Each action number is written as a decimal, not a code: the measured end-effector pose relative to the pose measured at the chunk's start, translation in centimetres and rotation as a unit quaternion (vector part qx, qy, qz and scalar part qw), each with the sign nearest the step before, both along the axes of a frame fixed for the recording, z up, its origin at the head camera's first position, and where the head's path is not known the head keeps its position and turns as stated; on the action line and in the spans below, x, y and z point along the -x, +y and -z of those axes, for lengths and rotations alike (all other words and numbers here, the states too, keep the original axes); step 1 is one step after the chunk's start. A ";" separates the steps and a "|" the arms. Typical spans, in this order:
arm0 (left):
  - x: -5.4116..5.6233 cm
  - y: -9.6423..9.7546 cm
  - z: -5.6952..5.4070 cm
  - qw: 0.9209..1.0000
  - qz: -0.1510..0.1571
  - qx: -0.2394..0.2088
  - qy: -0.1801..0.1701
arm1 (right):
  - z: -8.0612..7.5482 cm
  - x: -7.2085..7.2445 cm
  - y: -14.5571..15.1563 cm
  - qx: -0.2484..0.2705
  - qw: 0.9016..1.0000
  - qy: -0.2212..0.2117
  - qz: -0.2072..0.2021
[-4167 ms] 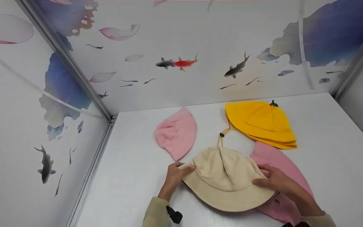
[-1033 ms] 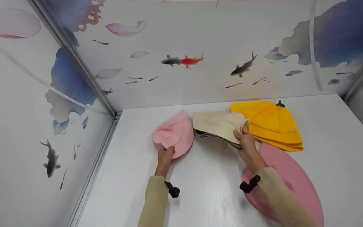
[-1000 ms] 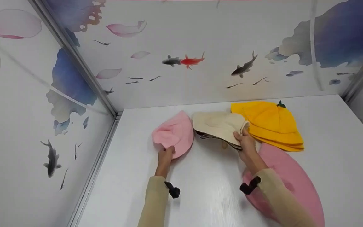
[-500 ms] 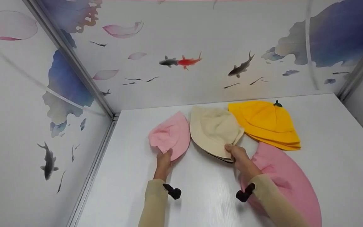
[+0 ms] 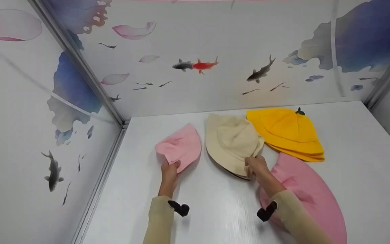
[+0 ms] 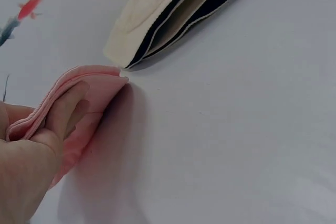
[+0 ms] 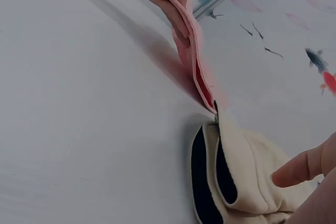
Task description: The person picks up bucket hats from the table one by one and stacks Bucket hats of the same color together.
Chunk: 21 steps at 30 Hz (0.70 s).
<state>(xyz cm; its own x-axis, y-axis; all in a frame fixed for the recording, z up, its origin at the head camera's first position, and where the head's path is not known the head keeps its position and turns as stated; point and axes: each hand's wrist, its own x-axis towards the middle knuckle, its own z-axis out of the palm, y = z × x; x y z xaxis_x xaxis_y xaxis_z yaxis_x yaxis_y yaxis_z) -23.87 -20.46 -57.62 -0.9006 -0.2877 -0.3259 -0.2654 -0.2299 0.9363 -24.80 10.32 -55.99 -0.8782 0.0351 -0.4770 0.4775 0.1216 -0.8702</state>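
My left hand [image 5: 170, 171] pinches the lower brim edge of a small pink bucket hat [image 5: 185, 144], folded flat. The left wrist view shows the thumb and fingers on either side of its doubled pink brim [image 6: 100, 90], which is lifted off the table. A beige bucket hat [image 5: 235, 139] with a dark lining lies flattened just right of it. Against its lower right brim is my right hand [image 5: 257, 166]. In the right wrist view a straight digit of that hand [image 7: 310, 174] points at the beige cloth; the other fingers are mostly out of view.
A stack of yellow hats [image 5: 286, 134] with a green stem tip lies at the back right, touching the beige hat. A larger pink hat [image 5: 317, 189] lies under the right forearm. White printed walls [image 5: 195, 91] bound the white table [image 5: 215, 213].
The beige hat was carried from the front to between the pink and yellow hats and laid flat. The left hand took the small pink hat's brim and drew it slightly left and nearer.
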 end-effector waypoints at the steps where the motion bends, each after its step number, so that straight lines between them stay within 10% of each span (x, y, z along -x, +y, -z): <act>1: 0.0 0.0 -0.2 1.000 0.001 -0.010 0.002 | -0.3 0.0 0.1 -0.009 1.000 0.000 0.003; 9: -0.7 0.2 -2.5 0.994 0.001 -0.106 0.033 | -2.5 -0.8 0.1 -0.029 0.992 0.067 0.101; 21: -2.7 2.6 -7.5 0.979 0.048 -0.177 0.091 | -3.0 -3.1 -1.3 0.090 0.993 0.072 -0.018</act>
<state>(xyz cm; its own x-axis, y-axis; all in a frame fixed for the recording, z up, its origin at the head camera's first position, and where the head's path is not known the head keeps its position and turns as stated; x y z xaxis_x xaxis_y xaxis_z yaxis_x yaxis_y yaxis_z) -21.19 -17.85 -50.08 -0.9702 -0.0966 -0.2223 -0.1387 -0.5307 0.8361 -21.74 8.98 -53.02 -0.9367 -0.0715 -0.3427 0.3454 -0.0283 -0.9380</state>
